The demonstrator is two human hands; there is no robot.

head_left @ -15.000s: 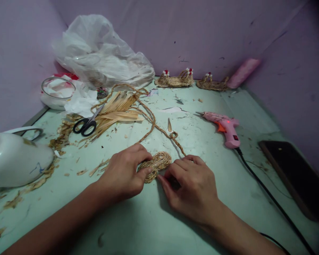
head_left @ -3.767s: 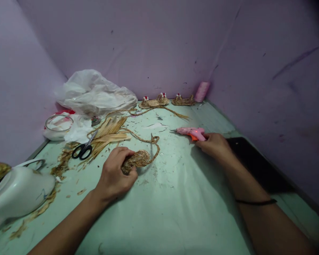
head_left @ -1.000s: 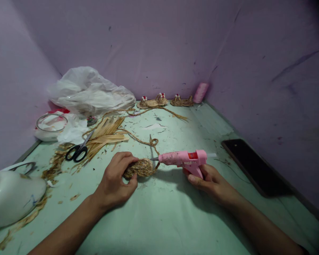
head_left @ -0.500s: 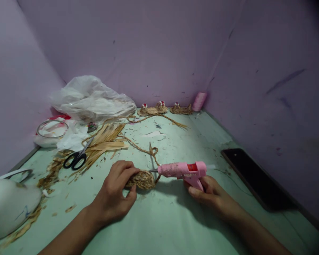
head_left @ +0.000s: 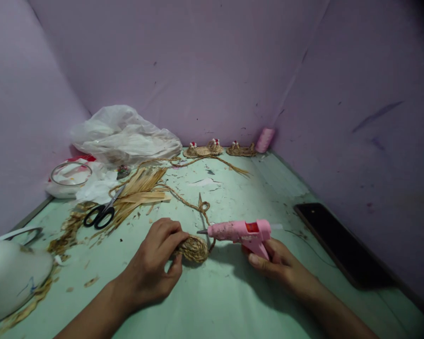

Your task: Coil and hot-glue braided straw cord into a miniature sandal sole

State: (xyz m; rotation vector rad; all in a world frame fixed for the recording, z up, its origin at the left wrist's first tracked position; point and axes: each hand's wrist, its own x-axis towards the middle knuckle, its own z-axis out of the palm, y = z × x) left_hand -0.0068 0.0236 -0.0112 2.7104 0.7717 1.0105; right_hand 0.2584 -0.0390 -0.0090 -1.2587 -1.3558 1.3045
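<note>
My left hand (head_left: 161,263) pinches an oval coil of braided straw cord (head_left: 195,249) between thumb and fingers, near the table surface. From the coil's right end the loose cord (head_left: 183,199) runs back in a small loop toward the straw. In my right hand (head_left: 281,263) is a pink glue gun (head_left: 238,231), its fingers wrapped round the handle. The metal nozzle points left, just above the coil's far right edge; whether it touches cannot be made out. A clear glue stick (head_left: 276,227) sticks out of the gun's back.
Black-handled scissors (head_left: 104,213) lie by dry straw strips (head_left: 143,183). Behind are a plastic bag (head_left: 123,134), small woven slippers with beads (head_left: 210,149) and a pink roll (head_left: 265,140). A phone (head_left: 342,245) lies right, a white rounded object (head_left: 14,278) left.
The glue gun has shifted slightly left, its nozzle now further over the coil's edge. My left hand has tilted the coil a little, turning its right end toward me.
</note>
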